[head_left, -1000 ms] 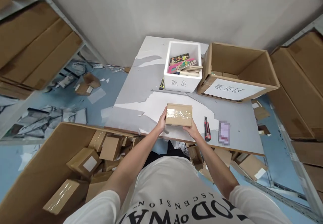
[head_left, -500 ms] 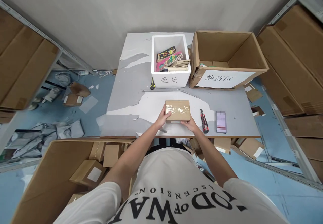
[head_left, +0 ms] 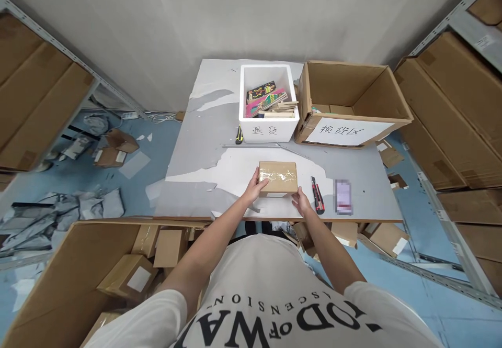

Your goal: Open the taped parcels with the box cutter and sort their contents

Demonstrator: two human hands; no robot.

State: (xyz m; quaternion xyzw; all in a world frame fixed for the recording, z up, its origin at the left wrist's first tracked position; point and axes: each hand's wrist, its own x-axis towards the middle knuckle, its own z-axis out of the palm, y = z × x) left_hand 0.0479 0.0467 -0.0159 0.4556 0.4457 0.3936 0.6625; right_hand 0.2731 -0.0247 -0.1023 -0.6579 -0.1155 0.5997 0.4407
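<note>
Centrally, taped box (head_left: 278, 176) near table edge (head_left: 368, 220), apart from bin (head_left: 268, 131)

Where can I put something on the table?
There's bare tabletop left of the white box and yellow knife, and right of the blurred purple thing. Crowded: where that box stands beside the big carton, and by the right hand, near the red knife.

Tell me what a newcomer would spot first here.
Probably the small taped carton near the front edge of the table, its left side held in the left hand and the right hand at its near right corner. Behind it, a white bin of colourful books stands beside a large open cardboard box with a handwritten label. A red and black cutter lies to the carton's right.
</note>
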